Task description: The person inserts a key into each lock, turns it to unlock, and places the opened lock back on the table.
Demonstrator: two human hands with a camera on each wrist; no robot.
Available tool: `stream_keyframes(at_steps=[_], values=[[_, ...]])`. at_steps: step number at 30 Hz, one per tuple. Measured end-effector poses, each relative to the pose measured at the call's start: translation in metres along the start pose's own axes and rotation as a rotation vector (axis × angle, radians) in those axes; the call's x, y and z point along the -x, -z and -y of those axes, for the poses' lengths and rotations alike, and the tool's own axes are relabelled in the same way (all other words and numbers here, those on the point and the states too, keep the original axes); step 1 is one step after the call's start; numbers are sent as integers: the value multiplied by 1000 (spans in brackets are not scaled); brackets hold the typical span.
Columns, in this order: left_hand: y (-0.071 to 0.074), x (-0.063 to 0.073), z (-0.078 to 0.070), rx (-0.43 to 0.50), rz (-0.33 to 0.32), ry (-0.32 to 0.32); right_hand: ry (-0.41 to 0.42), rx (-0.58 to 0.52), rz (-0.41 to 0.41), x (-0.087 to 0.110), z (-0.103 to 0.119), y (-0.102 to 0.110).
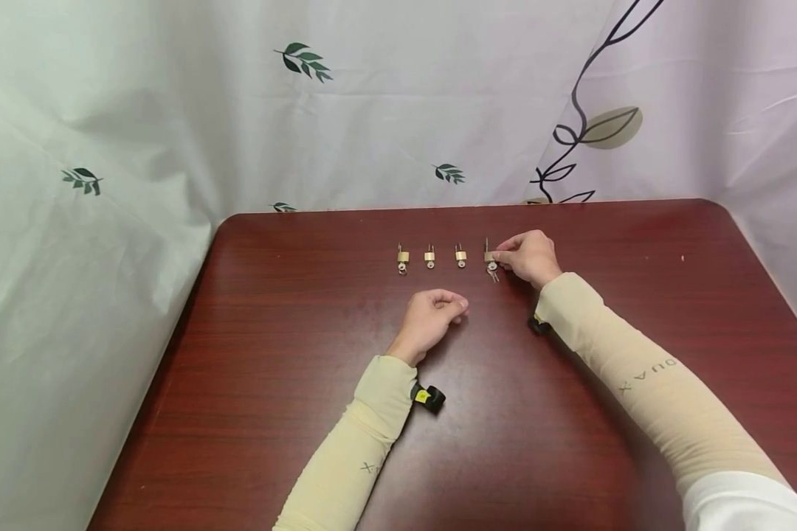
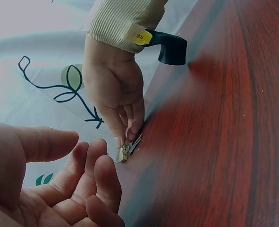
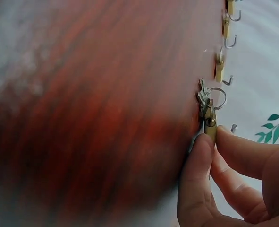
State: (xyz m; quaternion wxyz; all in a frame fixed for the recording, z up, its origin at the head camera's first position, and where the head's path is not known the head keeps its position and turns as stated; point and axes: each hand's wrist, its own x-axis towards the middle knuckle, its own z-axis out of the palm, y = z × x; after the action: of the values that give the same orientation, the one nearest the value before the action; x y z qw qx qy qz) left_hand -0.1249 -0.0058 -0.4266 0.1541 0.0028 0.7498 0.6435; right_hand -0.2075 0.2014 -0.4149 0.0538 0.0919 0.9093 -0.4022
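My right hand (image 1: pixel 530 258) pinches the small brass padlock (image 1: pixel 489 257) at the right end of a row, thumb on one side and fingers on the other. In the right wrist view a ring with keys (image 3: pixel 203 98) hangs from that padlock, and its shackle looks unlatched. Left of it lie three more brass padlocks: one nearest (image 1: pixel 461 255), one in the middle (image 1: pixel 429 257) and one at the far left (image 1: pixel 403 257), their shackles pointing to the back. Nearer to me, my left hand (image 1: pixel 430 321) hovers with loosely curled fingers and holds nothing.
A dark red-brown wooden table (image 1: pixel 272 369) carries the padlocks near its back edge. Behind it hangs a pale curtain (image 1: pixel 372 110) with leaf prints. Each wrist wears a black camera, such as the left wrist camera (image 1: pixel 430 398). A tiny pale speck (image 1: pixel 682 258) lies at the right.
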Motion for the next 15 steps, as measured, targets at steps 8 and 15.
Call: stream_keyframes(at_steps=[8, 15], values=[[2, 0, 0, -2, -1, 10, 27, 56, -7, 0, -2, 0], [6, -2, -4, -43, 0, -5, 67, 64, -11, 8, -5, 6]])
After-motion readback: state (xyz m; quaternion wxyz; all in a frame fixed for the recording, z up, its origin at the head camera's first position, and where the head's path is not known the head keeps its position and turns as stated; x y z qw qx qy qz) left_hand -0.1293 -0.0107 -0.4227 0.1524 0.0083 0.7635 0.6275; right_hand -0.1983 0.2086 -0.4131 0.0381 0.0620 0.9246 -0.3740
